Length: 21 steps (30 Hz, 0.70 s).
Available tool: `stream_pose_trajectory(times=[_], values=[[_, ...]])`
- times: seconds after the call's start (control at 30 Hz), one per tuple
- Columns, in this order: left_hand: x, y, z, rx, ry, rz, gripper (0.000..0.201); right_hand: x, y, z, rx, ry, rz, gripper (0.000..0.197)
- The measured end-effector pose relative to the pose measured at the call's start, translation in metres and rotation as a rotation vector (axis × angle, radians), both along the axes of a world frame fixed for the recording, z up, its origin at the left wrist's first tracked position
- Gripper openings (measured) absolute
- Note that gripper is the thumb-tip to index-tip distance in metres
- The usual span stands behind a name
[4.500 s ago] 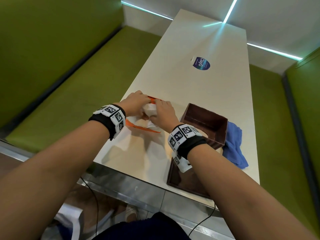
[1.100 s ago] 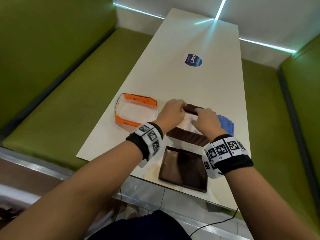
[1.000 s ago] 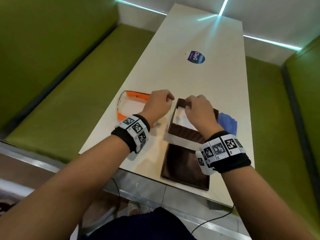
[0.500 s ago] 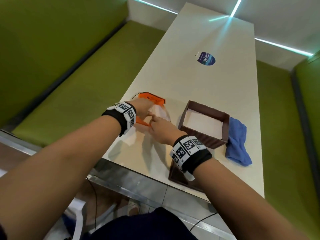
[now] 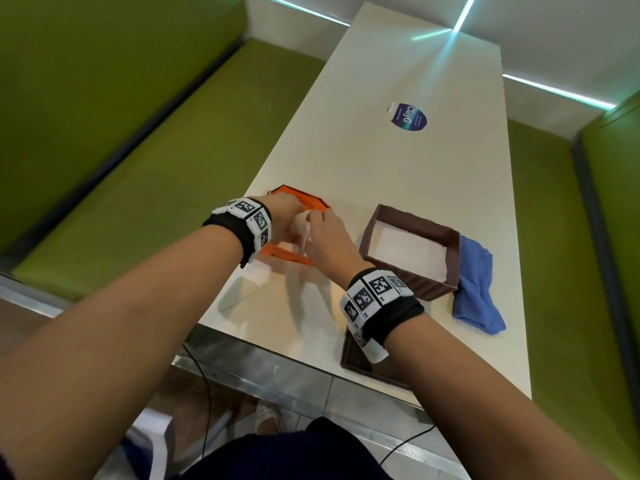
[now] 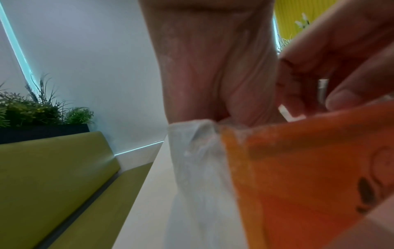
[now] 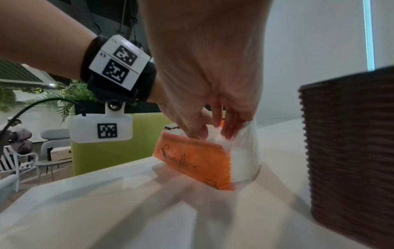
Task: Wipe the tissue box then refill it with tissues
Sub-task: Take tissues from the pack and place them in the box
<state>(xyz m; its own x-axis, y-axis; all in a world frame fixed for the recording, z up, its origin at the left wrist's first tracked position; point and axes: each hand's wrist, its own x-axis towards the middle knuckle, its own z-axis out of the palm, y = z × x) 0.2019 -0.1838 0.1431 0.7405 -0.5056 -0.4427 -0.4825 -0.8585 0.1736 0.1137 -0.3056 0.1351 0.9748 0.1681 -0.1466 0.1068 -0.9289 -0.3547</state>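
An orange plastic tissue packet (image 5: 289, 256) lies on the white table (image 5: 398, 174), left of the brown ribbed tissue box (image 5: 420, 284). The box stands open with a flat white stack of tissues (image 5: 405, 252) inside. My left hand (image 5: 294, 220) grips the packet's top edge. My right hand (image 5: 317, 223) reaches into the packet, and its fingers (image 7: 213, 131) pinch white tissues (image 7: 215, 139) at the opening. In the left wrist view the orange packet (image 6: 309, 168) and its white contents (image 6: 196, 168) fill the frame. The fingertips inside the packet are hidden.
A blue cloth (image 5: 476, 285) lies crumpled against the box's right side. The brown lid (image 5: 358, 363) sits at the table's near edge under my right wrist. A round dark blue sticker (image 5: 408, 117) marks the far table. Green benches (image 5: 138, 168) flank both sides.
Both hands left the brown box, now holding a white stack, and moved left to the orange packet. Over the last half second they have closed in on its opening.
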Motion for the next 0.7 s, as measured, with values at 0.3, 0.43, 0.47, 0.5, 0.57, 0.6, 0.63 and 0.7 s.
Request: stream_pose_trajectory(times=[0.3, 0.43, 0.47, 0.5, 0.57, 0.6, 0.63, 0.7], values=[[-0.026, 0.013, 0.007, -0.154, -0.002, -0.037, 0.030, 0.015, -0.003, -0.001, 0.130, -0.015, -0.039, 0.051], [-0.029, 0.030, -0.002, -0.293, -0.013, 0.072, 0.026, 0.019, -0.004, -0.006, 0.159, 0.079, -0.133, 0.050], [-0.028, 0.032, -0.003, -0.325, 0.025, 0.117, 0.022, 0.021, -0.004, -0.006, 0.143, 0.084, -0.153, 0.043], [-0.027, 0.035, -0.001, -0.302, 0.043, 0.123, 0.021, 0.022, -0.005, -0.005, 0.144, 0.081, -0.169, 0.038], [-0.025, 0.036, 0.002, -0.235, 0.039, 0.088, 0.035, 0.024, -0.009, -0.002, 0.193, 0.076, -0.212, 0.036], [-0.024, 0.036, 0.005, -0.190, 0.024, 0.054, 0.041, 0.024, -0.010, 0.000, 0.227, 0.072, -0.241, 0.038], [-0.023, 0.037, 0.008, -0.145, 0.012, 0.035, 0.045, 0.023, -0.012, 0.003, 0.279, 0.062, -0.270, 0.039], [-0.021, 0.038, 0.015, -0.107, -0.008, 0.026, 0.048, 0.019, -0.013, 0.007, 0.446, 0.053, -0.337, 0.038]])
